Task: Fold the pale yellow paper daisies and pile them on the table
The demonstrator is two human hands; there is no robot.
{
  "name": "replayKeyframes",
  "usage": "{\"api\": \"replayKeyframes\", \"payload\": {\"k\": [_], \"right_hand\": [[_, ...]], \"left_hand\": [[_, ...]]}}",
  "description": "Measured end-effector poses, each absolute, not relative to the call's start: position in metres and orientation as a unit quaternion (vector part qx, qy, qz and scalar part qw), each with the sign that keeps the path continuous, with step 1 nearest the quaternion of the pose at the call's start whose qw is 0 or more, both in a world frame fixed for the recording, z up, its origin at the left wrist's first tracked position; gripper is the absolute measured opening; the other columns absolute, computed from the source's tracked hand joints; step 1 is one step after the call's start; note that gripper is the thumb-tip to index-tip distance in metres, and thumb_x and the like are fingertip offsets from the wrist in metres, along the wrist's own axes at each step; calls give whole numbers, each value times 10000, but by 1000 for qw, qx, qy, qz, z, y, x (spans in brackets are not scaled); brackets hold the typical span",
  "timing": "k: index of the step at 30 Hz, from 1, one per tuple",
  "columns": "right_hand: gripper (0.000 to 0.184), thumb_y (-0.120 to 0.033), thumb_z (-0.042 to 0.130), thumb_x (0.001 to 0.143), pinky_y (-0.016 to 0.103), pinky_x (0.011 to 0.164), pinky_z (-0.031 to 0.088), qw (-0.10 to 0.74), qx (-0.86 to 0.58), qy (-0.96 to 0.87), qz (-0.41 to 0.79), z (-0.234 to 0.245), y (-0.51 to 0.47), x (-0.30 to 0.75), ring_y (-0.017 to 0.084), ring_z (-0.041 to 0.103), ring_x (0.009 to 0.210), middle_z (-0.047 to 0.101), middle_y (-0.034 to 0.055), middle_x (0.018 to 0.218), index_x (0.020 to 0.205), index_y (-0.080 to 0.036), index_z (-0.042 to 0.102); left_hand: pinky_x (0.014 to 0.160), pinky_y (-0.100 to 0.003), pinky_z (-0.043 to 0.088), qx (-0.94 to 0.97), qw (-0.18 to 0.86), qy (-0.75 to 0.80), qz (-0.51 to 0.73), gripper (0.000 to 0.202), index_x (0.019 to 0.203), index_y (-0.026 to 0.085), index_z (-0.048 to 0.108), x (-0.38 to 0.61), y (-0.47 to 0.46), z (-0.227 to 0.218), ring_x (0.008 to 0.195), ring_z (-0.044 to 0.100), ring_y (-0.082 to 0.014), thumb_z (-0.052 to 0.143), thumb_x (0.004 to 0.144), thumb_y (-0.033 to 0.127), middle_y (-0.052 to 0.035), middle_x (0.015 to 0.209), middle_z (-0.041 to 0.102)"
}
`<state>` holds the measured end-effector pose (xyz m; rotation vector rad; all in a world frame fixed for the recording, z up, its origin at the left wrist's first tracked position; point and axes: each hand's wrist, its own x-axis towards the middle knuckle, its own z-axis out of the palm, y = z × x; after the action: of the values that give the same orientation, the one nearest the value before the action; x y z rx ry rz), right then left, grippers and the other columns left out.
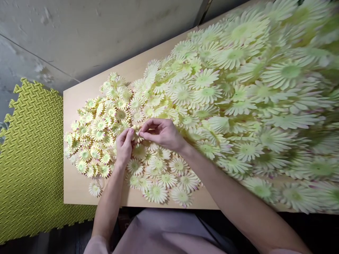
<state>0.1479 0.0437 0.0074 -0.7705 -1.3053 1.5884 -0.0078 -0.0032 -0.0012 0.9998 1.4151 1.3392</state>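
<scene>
My left hand (124, 144) and my right hand (161, 133) meet over the middle of a wooden table (76, 190). Both pinch one small pale yellow-green paper daisy (137, 133) between their fingertips, fingers closed on it. Under and around the hands lies a spread of several small daisies (100, 134) with green centres and pink-tipped petals. A much bigger heap of larger daisies (251, 88) fills the right side of the table, blurred towards the edge.
A yellow-green foam floor mat (29, 158) with jigsaw edges lies to the left of the table. Grey concrete floor (79, 35) shows beyond the far edge. My lap in pale pink cloth (164, 233) is under the near edge.
</scene>
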Motion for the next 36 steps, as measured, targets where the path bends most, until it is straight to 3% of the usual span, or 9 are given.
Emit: {"api": "replayKeyframes", "payload": {"k": [7,10,14,20,25,30,33,36], "right_hand": [[71,-230,758,732,290,659,608,445,-325,-573,607,16,43,152,168,712,720,769,41,817,794,-212,788],[140,-287,787,734,304,661,606,426,-340,-605,581,18,40,151,190,720,758,778,61,891,850,-211,795],[246,-388,854,669,302,598,580,426,-348,-608,573,14,38,148,179,689,663,764,55,788,801,-195,777],[330,-487,816,701,262,448,428,406,-372,-635,542,12,40,147,118,547,495,670,20,589,656,-170,732],[260,-458,749,784,279,538,510,390,-351,-613,591,11,41,149,155,643,627,740,36,769,807,-200,762],[188,-376,733,800,296,584,534,368,-356,-616,598,9,41,149,166,660,645,722,33,762,815,-189,719],[192,-364,720,817,306,623,544,360,-348,-621,603,11,40,149,169,663,680,706,43,773,803,-177,678],[222,-381,696,843,316,668,558,337,-324,-603,646,15,40,151,169,668,728,694,54,800,819,-164,656]], "left_hand": [[577,-215,428,471,405,572,537,327,756,187,716,-6,-6,8,609,510,-99,655,846,496,13,661,593],[661,-243,490,490,389,568,536,306,811,194,770,-7,-6,11,687,607,-134,668,837,482,-5,722,691],[866,-329,564,477,413,553,544,292,943,228,803,-7,-7,9,935,719,-216,671,837,466,-34,911,787],[968,-368,556,451,451,535,554,268,983,244,798,-8,-7,1,1060,718,-243,706,818,434,-48,1051,785],[1060,-409,507,391,509,512,571,258,991,248,791,-9,-7,-4,1145,684,-241,712,814,419,-46,1105,772],[957,-344,557,342,536,500,588,231,950,238,797,-7,-5,0,1040,711,-201,760,770,378,-46,1031,783],[753,-271,590,286,554,485,613,182,816,197,794,-6,-3,5,817,713,-152,795,721,352,-36,862,775],[570,-186,533,245,550,481,638,185,659,164,735,-6,0,9,593,608,-74,822,689,324,12,654,680]]}}
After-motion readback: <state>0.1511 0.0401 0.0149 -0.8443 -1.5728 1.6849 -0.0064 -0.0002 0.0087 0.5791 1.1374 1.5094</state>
